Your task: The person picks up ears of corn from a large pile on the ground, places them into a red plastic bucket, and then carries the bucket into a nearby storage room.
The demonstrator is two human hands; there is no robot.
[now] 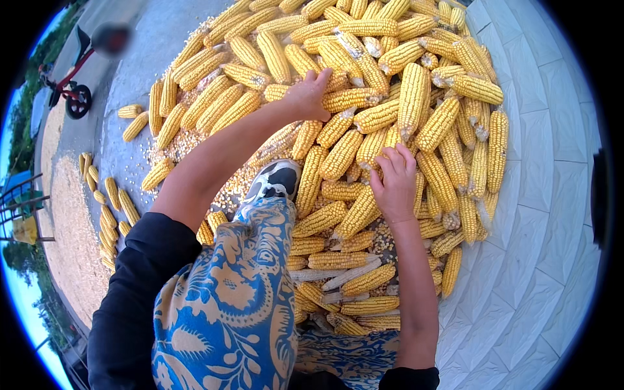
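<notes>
A large heap of yellow corn cobs [341,156] lies before me, with some loose kernels among them. My left hand [308,96] reaches over the upper middle of the heap, fingers apart, its palm low over the cobs; whether it grips one is hidden. Nearer to me on the right, my right hand [396,183] rests with bent fingertips at the lower end of some cobs, below a large upright-lying cob [413,97]. Its grip cannot be told either. A few bare, pale cobs [352,274] lie close to my legs.
A pale tiled wall [531,195] borders the heap on the right. My shoe [278,180] stands among cobs and loose kernels [229,192]. Smaller groups of cobs [108,229] lie on the concrete at left, beside spread grain [73,219]. A small red-framed bike [73,87] stands at upper left.
</notes>
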